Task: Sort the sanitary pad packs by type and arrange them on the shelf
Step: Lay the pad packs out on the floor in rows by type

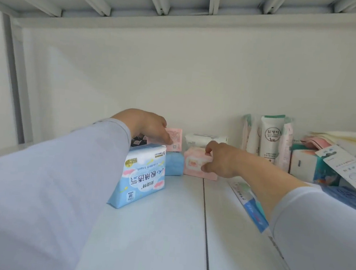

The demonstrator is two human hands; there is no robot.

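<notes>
A light blue pad pack point(141, 177) with printed characters stands upright on the white shelf point(163, 231). Behind it my left hand point(149, 125) reaches down over a pink pack point(175, 139), fingers touching its front; a dark patterned pack point(136, 141) peeks out beside it. My right hand point(219, 159) grips a pink and white pack point(196, 163) by its right end. A plain blue pack point(174, 164) lies between the two. A white pack point(205, 139) sits behind against the wall.
At the right stand white tubes point(269, 139) in clear wrap, a white and teal box point(308, 167) and a heap of flat packets point(352, 167). A long flat packet point(250, 205) lies under my right forearm. The upper shelf's underside point(185, 2) hangs overhead.
</notes>
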